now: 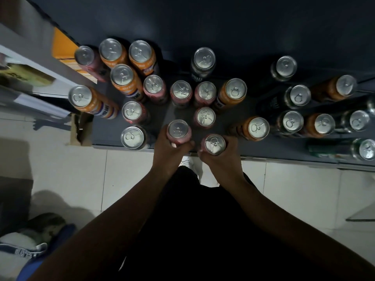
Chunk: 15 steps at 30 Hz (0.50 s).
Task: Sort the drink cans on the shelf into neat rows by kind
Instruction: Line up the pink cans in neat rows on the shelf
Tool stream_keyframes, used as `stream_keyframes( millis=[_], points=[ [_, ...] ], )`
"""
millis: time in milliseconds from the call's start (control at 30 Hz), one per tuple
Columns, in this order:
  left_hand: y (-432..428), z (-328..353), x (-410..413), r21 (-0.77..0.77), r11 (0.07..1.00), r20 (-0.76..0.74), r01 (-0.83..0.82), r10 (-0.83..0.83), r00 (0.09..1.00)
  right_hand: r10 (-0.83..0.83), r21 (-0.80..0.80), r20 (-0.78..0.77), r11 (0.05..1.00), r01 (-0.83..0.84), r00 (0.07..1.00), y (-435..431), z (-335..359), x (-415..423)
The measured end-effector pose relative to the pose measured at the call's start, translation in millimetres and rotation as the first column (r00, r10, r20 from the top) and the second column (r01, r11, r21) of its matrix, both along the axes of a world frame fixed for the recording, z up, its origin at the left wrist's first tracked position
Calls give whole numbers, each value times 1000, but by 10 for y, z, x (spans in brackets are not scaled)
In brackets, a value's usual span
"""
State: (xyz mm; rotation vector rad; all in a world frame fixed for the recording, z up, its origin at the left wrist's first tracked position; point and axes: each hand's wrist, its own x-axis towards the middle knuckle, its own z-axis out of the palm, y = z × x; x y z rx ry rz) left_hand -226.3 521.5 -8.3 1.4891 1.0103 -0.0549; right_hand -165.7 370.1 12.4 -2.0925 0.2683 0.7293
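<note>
Many upright drink cans stand on a dark shelf (274, 148), seen from above. Orange cans (121, 76) cluster at the back left, with more orange cans (258, 127) mixed among black cans (292, 121) on the right. Pink cans (181, 91) fill the middle. My left hand (171, 148) grips a pink can (178, 129) near the front edge. My right hand (221, 157) grips another pink can (214, 144) just to its right. Both held cans are upright.
A green can (365, 149) stands at the far right front. An orange box (65, 47) lies at the back left beside grey shelving (40, 86). Pale floor tiles (294, 189) lie below the shelf edge, and clothes (30, 240) lie on the floor at the lower left.
</note>
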Motion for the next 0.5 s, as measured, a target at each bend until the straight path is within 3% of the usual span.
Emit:
stream_keyframes(
  millis=[200, 367, 500],
  points=[
    [-19, 545, -131, -204, 978, 45, -46, 57, 997, 16, 82, -63, 997, -11, 998, -66, 440, 139],
    [-3, 872, -151, -307, 947, 93, -94, 128, 987, -93, 294, -51, 950, 104, 994, -73, 884, 268],
    [-37, 1092, -88, -405, 908, 133, -110, 178, 975, -153, 416, -304, 867, 275, 941, -48, 1127, 327]
  ],
)
